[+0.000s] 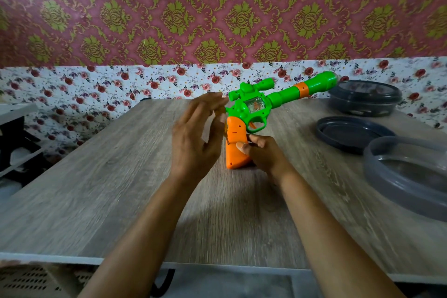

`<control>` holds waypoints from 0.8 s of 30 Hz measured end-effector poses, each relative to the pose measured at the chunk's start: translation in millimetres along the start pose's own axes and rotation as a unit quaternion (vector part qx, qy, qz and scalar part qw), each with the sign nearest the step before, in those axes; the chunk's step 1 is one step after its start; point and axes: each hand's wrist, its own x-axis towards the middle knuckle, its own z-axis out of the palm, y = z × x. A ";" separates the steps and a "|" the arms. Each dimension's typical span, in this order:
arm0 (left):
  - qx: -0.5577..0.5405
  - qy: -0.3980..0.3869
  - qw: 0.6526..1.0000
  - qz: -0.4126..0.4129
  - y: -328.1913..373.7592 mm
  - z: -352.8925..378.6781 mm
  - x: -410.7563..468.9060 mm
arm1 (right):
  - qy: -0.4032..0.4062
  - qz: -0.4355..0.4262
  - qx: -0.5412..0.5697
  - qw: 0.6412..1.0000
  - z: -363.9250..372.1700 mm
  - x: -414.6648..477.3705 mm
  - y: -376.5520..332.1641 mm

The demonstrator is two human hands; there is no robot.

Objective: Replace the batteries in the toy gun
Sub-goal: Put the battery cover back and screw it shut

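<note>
Your right hand (pixel 262 155) grips the orange grip (pixel 235 146) of the toy gun (pixel 256 109), thumb across its near face and fingers curled behind it. The gun stands butt-down on the table (pixel 108 189), its green barrel (pixel 312 87) slanting up and away to the right of your fingers. Your left hand (pixel 196 138) is open, fingers straight and together, held flat beside the back edge of the grip; whether the fingertips touch the gun cannot be told through the blur. Well to the right of your right fingers sit a dark lidded bowl (pixel 362 99), a dark lid (pixel 350 133) and a clear ring-shaped container (pixel 408 174).
</note>
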 end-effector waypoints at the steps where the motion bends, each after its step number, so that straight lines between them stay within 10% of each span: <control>1: 0.000 0.000 1.000 -0.002 -0.6 0.6 -0.1 | -0.001 -0.002 -0.002 1.000 0.0 -0.4 -0.2; 24: 0.025 0.032 0.999 -0.032 -1.2 -0.8 0.9 | -0.005 0.006 -0.003 1.000 -0.1 -4.1 -3.5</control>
